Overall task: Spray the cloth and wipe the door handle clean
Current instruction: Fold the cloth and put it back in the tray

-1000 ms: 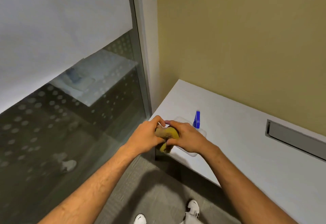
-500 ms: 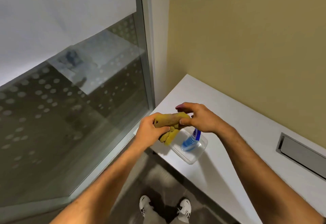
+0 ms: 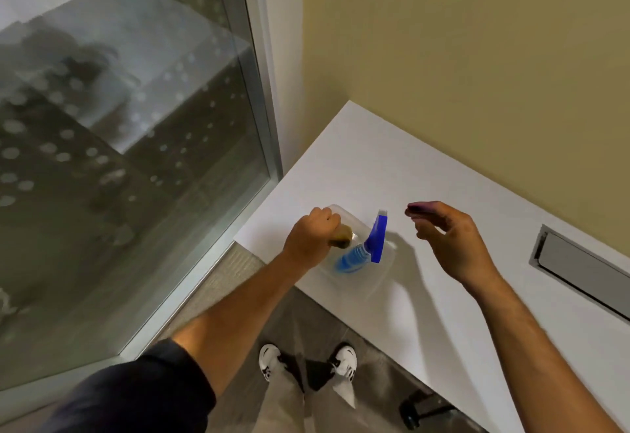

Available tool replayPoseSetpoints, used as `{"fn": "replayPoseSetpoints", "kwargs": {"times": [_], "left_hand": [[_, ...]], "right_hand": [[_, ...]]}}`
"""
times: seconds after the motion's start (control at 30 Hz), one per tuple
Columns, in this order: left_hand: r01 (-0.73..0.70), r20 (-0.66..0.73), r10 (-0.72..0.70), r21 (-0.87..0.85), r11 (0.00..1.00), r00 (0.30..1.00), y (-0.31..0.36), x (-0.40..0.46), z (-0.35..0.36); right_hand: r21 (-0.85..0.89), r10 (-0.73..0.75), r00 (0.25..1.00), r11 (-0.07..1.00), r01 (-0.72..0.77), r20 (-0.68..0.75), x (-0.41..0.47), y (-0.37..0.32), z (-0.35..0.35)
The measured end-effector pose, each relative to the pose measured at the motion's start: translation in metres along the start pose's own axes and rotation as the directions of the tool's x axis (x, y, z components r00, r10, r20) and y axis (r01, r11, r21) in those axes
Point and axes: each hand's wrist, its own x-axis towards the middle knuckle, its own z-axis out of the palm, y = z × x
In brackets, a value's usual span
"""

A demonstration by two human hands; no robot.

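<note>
1. The cloth (image 3: 342, 239) sits bunched in the left hand (image 3: 312, 237), which is closed around it, over the tub (image 3: 381, 277).
2. The bottle (image 3: 363, 250) stands in the tub, just right of the cloth.
3. The right hand (image 3: 446, 238) hovers empty, fingers apart, over the table (image 3: 358, 163).

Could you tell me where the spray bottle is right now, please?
The spray bottle stands in a clear plastic tub at the near left corner of the white desk, between the left hand, which grips the cloth, and the open right hand.
</note>
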Motion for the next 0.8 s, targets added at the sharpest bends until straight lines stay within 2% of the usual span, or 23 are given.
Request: {"fn": "replayPoseSetpoints", "kwargs": {"times": [0.13,0.23,0.37,0.43,0.5,0.6,0.7,0.8], "left_hand": [[0.030,0.225,-0.042,0.054,0.998,0.974,0.000,0.007,0.026],[0.008,0.260,-0.053,0.170,0.985,0.964,0.005,0.005,0.040],[0.095,0.186,-0.116,0.117,0.989,0.976,-0.001,0.013,0.049],[0.088,0.223,-0.117,0.134,0.987,0.968,0.002,0.017,0.053],[0.130,0.308,-0.185,0.192,0.973,0.933,0.007,0.017,0.062],[0.221,0.419,-0.286,0.198,0.955,0.862,0.003,0.014,0.074],[0.168,0.464,-0.246,0.201,0.965,0.851,-0.003,0.013,0.075],[0.136,0.461,-0.214,0.197,0.971,0.861,-0.008,0.010,0.077]], "right_hand": [[0.014,0.038,0.999,0.999,-0.038,0.031,-0.005,0.023,0.014],[-0.044,0.063,0.995,0.997,-0.060,0.072,-0.008,0.030,0.018],[-0.055,0.090,0.991,0.995,-0.085,0.097,-0.013,0.040,0.019],[-0.041,0.101,0.990,0.994,-0.097,0.100,-0.015,0.045,0.020],[-0.054,0.113,0.987,0.993,-0.107,0.115,-0.016,0.051,0.022],[-0.060,0.125,0.966,0.992,-0.114,0.229,-0.016,0.061,0.032],[-0.021,0.114,0.932,0.993,-0.114,0.345,-0.016,0.068,0.052],[0.063,0.103,0.930,0.989,-0.133,0.352,-0.015,0.071,0.078]]}}
